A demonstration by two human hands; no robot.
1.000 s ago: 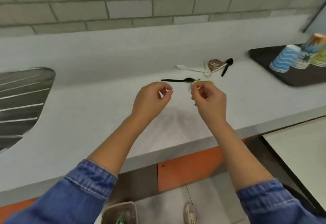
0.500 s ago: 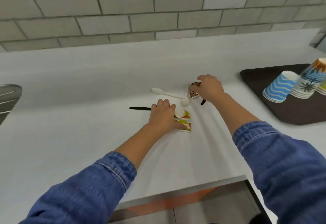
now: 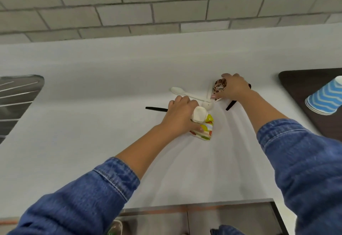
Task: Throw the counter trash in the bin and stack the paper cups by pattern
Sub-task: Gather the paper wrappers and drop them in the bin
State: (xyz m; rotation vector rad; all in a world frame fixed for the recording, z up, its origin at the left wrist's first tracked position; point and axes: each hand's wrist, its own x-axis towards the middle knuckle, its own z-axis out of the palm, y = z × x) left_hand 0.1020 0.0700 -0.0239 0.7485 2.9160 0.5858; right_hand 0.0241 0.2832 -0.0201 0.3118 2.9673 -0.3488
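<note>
Currently two crushed paper cups are being gathered off the surface (image 3: pixel 92 142). The left hand (image 3: pixel 180 118) is closed over the fruit-print cup (image 3: pixel 203 130), fingers (image 3: pixel 182 103) wrapped over its top while its flattened body sticks out toward the person; the cup looks pressed against the surface. The right hand (image 3: pixel 234 88) is clamped on the leopard-print cup (image 3: pixel 219 86), thumb at its lower edge.

Handling, as a judgement: both cups are thin paper — very light, already deformed, no stiffness left. A full-palm squeeze is fine, since nothing can be broken. They are best taken across the crumpled body, not at the rim.

Loose cutlery lies around the hands: a white spoon (image 3: pixel 180 91), a second white spoon (image 3: pixel 207 105) just beside the left hand, a black utensil (image 3: pixel 156 108) whose far end is hidden under the left hand, and another black utensil (image 3: pixel 231 105) mostly covered by the right wrist. Light, stiff, slippery plastic — pinching mid-handle is advised.

Hard to make out: whether the left hand also grips a black handle cannot be told. The tray (image 3: pixel 296 86) is cut off at the frame's right edge; only the blue wave cup (image 3: pixel 323 99), upside down on it, is seen. The bin (image 3: pixel 115 228) is barely visible at the bottom edge.
</note>
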